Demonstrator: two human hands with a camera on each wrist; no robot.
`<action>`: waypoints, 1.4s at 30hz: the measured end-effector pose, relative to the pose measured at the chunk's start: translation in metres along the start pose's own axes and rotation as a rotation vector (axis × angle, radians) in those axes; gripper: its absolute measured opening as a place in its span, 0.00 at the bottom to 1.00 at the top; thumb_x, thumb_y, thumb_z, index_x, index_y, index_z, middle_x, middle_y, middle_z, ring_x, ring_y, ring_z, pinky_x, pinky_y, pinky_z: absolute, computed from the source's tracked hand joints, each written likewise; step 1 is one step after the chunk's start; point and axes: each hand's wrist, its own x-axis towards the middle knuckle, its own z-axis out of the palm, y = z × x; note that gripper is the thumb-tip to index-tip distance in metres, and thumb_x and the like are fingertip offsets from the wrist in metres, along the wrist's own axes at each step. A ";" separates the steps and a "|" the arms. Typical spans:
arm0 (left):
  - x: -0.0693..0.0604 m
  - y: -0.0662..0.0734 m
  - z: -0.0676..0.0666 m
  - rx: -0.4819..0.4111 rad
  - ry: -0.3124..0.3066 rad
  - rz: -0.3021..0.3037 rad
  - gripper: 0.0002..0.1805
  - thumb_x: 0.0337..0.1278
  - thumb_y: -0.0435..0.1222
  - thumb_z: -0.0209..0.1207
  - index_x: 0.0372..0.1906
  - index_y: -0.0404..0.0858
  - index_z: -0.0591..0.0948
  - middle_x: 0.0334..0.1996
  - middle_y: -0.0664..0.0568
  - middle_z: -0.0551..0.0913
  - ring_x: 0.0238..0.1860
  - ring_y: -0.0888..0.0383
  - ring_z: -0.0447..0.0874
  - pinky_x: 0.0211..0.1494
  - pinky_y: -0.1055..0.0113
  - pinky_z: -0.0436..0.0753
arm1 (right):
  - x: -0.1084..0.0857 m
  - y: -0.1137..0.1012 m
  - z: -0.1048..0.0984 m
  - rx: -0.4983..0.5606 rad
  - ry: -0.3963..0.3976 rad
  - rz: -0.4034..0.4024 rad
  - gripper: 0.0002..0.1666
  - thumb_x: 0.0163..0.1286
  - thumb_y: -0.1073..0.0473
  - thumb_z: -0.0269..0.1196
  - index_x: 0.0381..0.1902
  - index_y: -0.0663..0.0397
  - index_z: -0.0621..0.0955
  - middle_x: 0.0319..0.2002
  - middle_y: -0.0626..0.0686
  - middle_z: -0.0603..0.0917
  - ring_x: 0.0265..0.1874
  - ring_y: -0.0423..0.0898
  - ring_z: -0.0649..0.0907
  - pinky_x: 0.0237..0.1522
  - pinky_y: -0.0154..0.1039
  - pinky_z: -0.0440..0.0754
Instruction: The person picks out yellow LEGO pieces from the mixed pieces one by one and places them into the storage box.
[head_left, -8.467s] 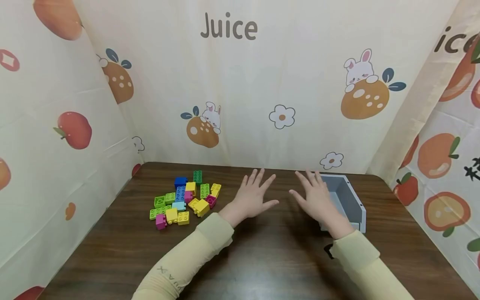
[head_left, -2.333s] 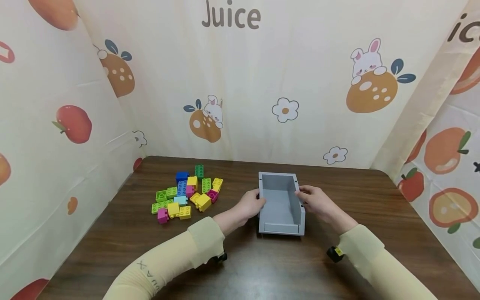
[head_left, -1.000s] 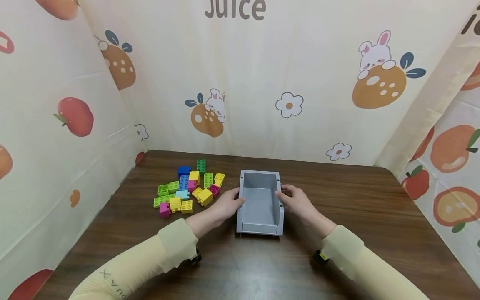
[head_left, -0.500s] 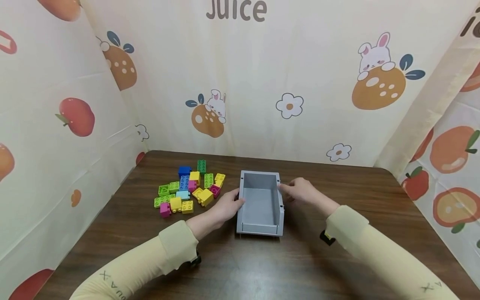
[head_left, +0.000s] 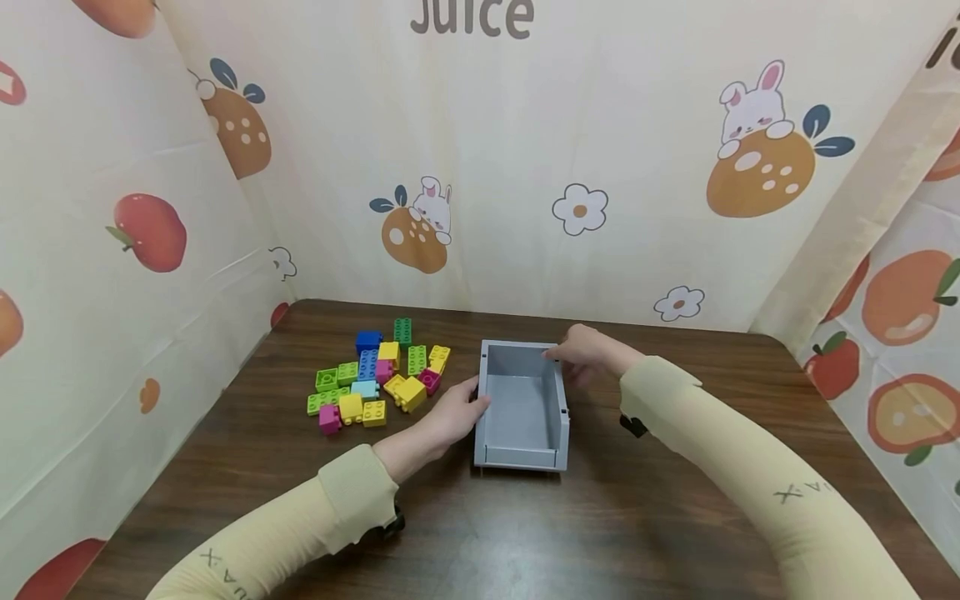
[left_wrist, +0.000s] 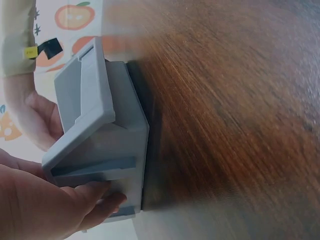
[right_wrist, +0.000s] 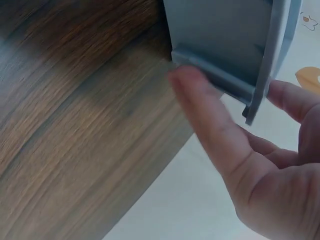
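- My left hand (head_left: 448, 413) pinches the smooth, grey, oblong bin (head_left: 521, 457) by its left wall.
- My right hand (head_left: 588, 350), fingers spread, is at its far right corner.
- It sits right of knobbly bricks (head_left: 410, 393) on the wood-grained tabletop (head_left: 525, 533).

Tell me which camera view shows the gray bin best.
The head view: the gray bin sits fully in frame, its interior mostly visible. The left wrist view shows mainly its outer side and front; the right wrist view, only part of its outside, cropped above.
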 end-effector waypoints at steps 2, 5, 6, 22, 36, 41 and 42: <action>0.000 0.000 0.000 -0.003 -0.005 -0.003 0.30 0.71 0.39 0.46 0.72 0.32 0.56 0.70 0.39 0.60 0.71 0.45 0.56 0.69 0.47 0.60 | 0.003 -0.002 0.002 0.014 0.005 0.010 0.22 0.67 0.55 0.58 0.45 0.73 0.76 0.35 0.65 0.83 0.30 0.54 0.86 0.34 0.45 0.86; 0.000 0.000 -0.001 -0.008 -0.010 -0.008 0.30 0.70 0.39 0.47 0.72 0.32 0.56 0.70 0.39 0.60 0.71 0.45 0.56 0.69 0.46 0.60 | 0.006 -0.005 0.004 0.019 0.025 0.024 0.20 0.66 0.58 0.57 0.44 0.75 0.75 0.31 0.64 0.83 0.25 0.52 0.86 0.31 0.44 0.86; 0.000 0.001 -0.001 -0.010 -0.010 -0.009 0.30 0.70 0.39 0.47 0.72 0.32 0.55 0.70 0.39 0.60 0.71 0.45 0.56 0.69 0.46 0.60 | 0.006 -0.006 0.005 0.015 0.034 0.029 0.20 0.66 0.59 0.56 0.44 0.76 0.75 0.30 0.64 0.83 0.24 0.52 0.86 0.30 0.44 0.86; -0.005 0.000 -0.005 0.013 -0.005 -0.004 0.33 0.70 0.43 0.48 0.72 0.31 0.54 0.70 0.38 0.58 0.71 0.44 0.54 0.70 0.47 0.59 | 0.018 0.001 0.013 -0.138 0.157 -0.011 0.14 0.62 0.60 0.55 0.26 0.69 0.78 0.18 0.61 0.82 0.23 0.56 0.86 0.26 0.40 0.85; -0.035 0.006 -0.048 0.167 0.038 0.021 0.37 0.64 0.46 0.54 0.73 0.41 0.54 0.70 0.44 0.62 0.70 0.44 0.58 0.66 0.45 0.65 | 0.019 0.004 0.018 -0.131 0.182 -0.011 0.14 0.61 0.59 0.57 0.26 0.68 0.78 0.20 0.60 0.82 0.17 0.50 0.85 0.28 0.41 0.85; -0.045 0.005 -0.071 0.235 0.055 0.022 0.37 0.64 0.48 0.54 0.73 0.41 0.56 0.70 0.42 0.60 0.70 0.42 0.57 0.66 0.43 0.65 | 0.018 0.006 0.018 -0.133 0.171 -0.017 0.15 0.63 0.58 0.57 0.28 0.69 0.78 0.21 0.60 0.82 0.17 0.50 0.85 0.29 0.42 0.85; -0.047 0.004 -0.075 0.243 0.059 0.020 0.37 0.64 0.48 0.54 0.72 0.40 0.57 0.70 0.41 0.60 0.70 0.41 0.57 0.66 0.42 0.65 | 0.017 0.006 0.018 -0.134 0.169 -0.025 0.16 0.64 0.58 0.57 0.27 0.69 0.79 0.20 0.60 0.83 0.18 0.50 0.86 0.28 0.41 0.85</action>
